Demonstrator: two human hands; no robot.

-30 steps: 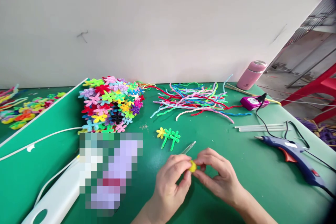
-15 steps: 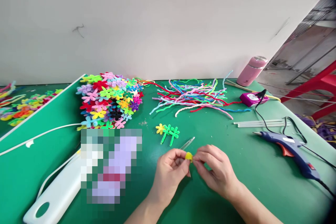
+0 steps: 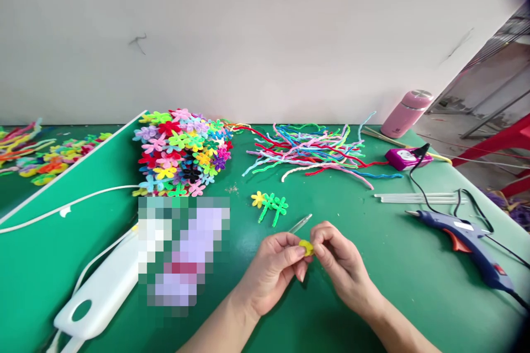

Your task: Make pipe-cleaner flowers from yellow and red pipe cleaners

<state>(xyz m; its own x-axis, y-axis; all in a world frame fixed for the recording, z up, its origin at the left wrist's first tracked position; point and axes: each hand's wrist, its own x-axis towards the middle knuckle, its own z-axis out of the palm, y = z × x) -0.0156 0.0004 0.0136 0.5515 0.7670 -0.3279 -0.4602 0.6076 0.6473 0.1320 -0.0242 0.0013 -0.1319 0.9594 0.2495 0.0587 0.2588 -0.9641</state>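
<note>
My left hand pinches a small fuzzy yellow pipe-cleaner piece between thumb and fingers. At the right end of that piece, the thumb and fingertips of my right hand are closed on it. Part of the piece is hidden by fingers. Just behind the hands lies a thin clear pen-like rod, its near end covered by my left hand. Farther back, a yellow flower rests beside two green pipe-cleaner flowers with short stems.
A heap of colourful pipe-cleaner flowers stands left, loose pipe cleaners behind. At right are a blue glue gun, clear glue sticks, a purple box and a pink bottle. A white slab lies near-left, partly pixelated.
The yellow piece has been turned and shows more of its face, with both hands still pinching it. My right hand has tilted. The whole view has shifted slightly, so things sit farther right.
</note>
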